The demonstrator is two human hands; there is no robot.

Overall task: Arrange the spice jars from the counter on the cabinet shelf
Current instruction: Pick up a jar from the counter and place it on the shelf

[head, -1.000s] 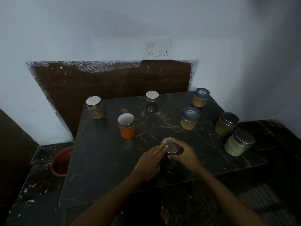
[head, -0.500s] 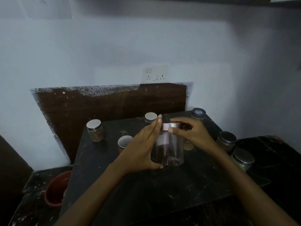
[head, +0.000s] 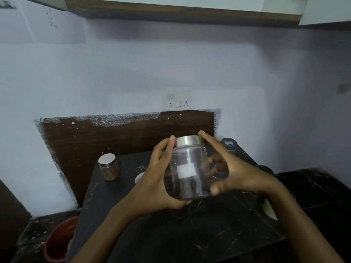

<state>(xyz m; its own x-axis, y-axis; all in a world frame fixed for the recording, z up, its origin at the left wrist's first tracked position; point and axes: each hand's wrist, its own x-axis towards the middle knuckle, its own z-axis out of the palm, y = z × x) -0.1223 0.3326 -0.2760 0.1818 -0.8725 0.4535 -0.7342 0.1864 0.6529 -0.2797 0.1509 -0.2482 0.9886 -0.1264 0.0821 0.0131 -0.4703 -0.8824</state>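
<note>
We hold the clear spice jar (head: 190, 168) up in the air over the dark counter (head: 190, 234), with both hands wrapped round it. Our left hand (head: 155, 179) has its thumb under the bottom and its fingers up the side to the shiny lid. Our right hand (head: 233, 173) curls round the other side, with the thumb low at the front and one finger touching the lid. The jar stands almost straight. It has a white sticker and some dark stuff at the bottom.

The cabinet shelf (head: 171, 14) is high above us, well apart from the jar. We think the jar must go up there next, and that is where things could go wrong. The glass is smooth, so it could slip if one hand lets go too soon. Then it could hit the hard counter and break, or knock the steel-lid jar (head: 108, 167) or the blue-lid jar (head: 229, 143) below. We cannot tell how tight the lid is, so lifting by the lid alone could pull it loose. We cannot see the top of the shelf, so the jar could bump its edge.
</note>
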